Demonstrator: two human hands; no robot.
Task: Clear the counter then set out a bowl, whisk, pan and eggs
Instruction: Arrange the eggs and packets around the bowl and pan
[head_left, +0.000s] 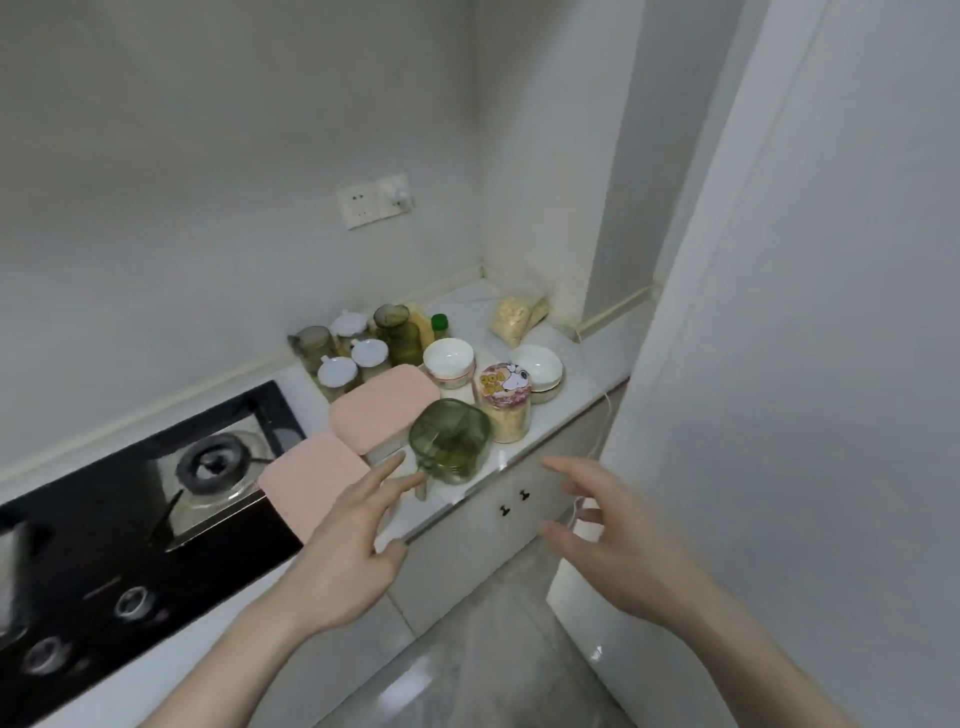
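The white counter (563, 400) in the corner is crowded. A green glass container (450, 441) stands near its front edge. My left hand (353, 540) reaches toward it with fingers straight, the fingertips just short of its left side. My right hand (618, 535) hovers open to the right of it, beyond the counter edge, fingers spread. Behind stand two white bowls (449, 361) (537, 366), a cartoon-lidded jar (505, 402) of flakes, and two pink-lidded boxes (384, 408) (311, 478). No whisk, pan or eggs are in sight.
At the back are green glass jars (397, 332), several white-lidded pots (353, 358), a green-capped bottle (440, 325) and a bag of flakes (517, 317). A black gas hob (156, 499) lies to the left. A white cable (597, 431) hangs over the counter edge. A wall stands close on the right.
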